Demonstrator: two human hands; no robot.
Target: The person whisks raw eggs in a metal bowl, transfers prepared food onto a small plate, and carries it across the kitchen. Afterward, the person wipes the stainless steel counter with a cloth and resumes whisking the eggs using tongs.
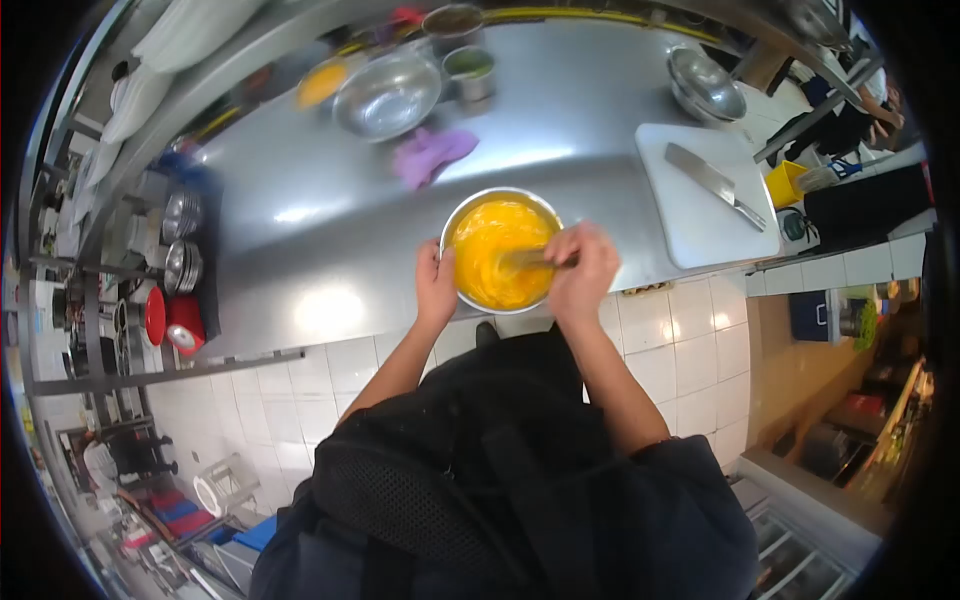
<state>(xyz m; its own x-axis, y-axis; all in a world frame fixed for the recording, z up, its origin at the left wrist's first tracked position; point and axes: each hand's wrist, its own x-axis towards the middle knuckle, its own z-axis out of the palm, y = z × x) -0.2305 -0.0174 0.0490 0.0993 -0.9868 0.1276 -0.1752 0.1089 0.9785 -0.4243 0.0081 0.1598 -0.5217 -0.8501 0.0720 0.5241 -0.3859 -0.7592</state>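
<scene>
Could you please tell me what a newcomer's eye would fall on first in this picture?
Probably the bright yellow mixture in the metal bowl at the counter's near edge, with the left hand at the bowl's side and the right hand holding a utensil in it. Next might come the crumpled purple item beyond the bowl, then the knife on the white board at right.

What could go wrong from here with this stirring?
The yellow liquid could slop out as the right hand works the utensil. The bowl, near the table's front edge, might tip if the left hand at its side slips. The knife lies loose on the board; a careless reach could catch it.
</scene>
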